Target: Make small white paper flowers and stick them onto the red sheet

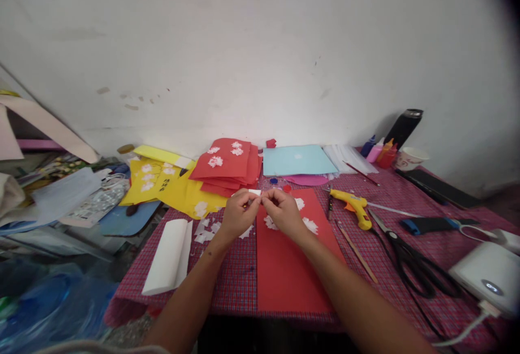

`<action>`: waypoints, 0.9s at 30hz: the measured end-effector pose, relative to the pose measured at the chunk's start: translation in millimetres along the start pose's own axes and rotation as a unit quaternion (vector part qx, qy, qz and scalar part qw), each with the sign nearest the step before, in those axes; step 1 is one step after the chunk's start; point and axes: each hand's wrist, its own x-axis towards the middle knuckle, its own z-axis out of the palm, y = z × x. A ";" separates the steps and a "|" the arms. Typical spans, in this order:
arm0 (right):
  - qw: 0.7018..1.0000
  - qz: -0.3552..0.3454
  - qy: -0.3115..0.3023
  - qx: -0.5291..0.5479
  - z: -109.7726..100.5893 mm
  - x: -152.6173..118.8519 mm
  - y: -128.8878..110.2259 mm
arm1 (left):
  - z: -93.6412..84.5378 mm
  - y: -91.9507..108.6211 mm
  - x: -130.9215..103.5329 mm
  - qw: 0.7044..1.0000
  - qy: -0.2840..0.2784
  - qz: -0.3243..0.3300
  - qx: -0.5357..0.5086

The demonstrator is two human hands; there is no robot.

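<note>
My left hand (240, 216) and my right hand (284, 216) meet fingertip to fingertip above the table, both pinched closed. A small piece of white paper (254, 192) shows between them, partly hidden by the fingers. Below my right hand lies a large red sheet (294, 283) bearing several white paper flowers (310, 225). To the left of it, scattered white paper scraps (206, 231) lie near my left wrist. A folded white sheet (167, 256) rests farther left.
Red cards (227, 162) and yellow cards (182, 191) with flowers lie behind on the left; a light blue sheet (298, 160) is at the back. On the right are a yellow glue gun (352, 205), black-handled scissors (412, 264), paint bottles (381, 151) and a white device (489, 278).
</note>
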 end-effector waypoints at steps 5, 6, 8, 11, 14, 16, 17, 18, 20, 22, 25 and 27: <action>1.000 0.005 -0.004 0.005 0.3 -0.3 -1.4 | -1.0 0.5 0.6 1.000 -0.004 -0.013 -0.017; 1.000 0.005 -0.004 0.006 0.4 -0.3 -1.3 | -1.3 0.5 0.6 1.000 -0.005 -0.015 -0.021; 1.000 0.007 -0.003 0.009 0.7 -0.4 -0.8 | -1.7 0.0 0.5 0.999 -0.008 -0.018 -0.028; 1.000 0.009 -0.006 0.013 0.7 -0.2 -0.3 | -1.6 -1.2 -0.1 0.999 -0.007 -0.023 -0.037; 1.000 0.007 -0.009 0.013 0.5 -0.1 -0.5 | -1.2 -1.6 -0.2 0.998 -0.003 -0.034 -0.049; 1.000 0.005 -0.007 0.012 0.5 -0.2 -1.0 | -1.1 -1.2 0.1 0.997 -0.003 -0.042 -0.057; 1.000 0.004 -0.006 0.013 0.6 -0.3 -1.4 | -1.0 -0.9 0.3 0.997 -0.002 -0.045 -0.061; 1.000 0.003 -0.005 0.013 0.7 -0.4 -1.8 | -1.0 -0.7 0.5 0.997 -0.002 -0.048 -0.063; 1.000 0.005 -0.004 0.015 0.9 -0.6 -2.5 | -0.8 -0.4 0.7 0.996 0.000 -0.054 -0.064; 1.000 0.008 -0.004 0.017 1.0 -0.7 -3.0 | -0.4 -0.7 0.6 0.996 0.002 -0.059 -0.059; 1.000 0.009 -0.005 0.017 0.8 -0.7 -2.9 | 0.4 -2.5 -0.2 0.997 0.001 -0.065 -0.051; 1.000 0.010 -0.008 0.020 0.7 -0.6 -2.1 | 1.0 -3.9 -0.6 0.997 0.003 -0.064 -0.048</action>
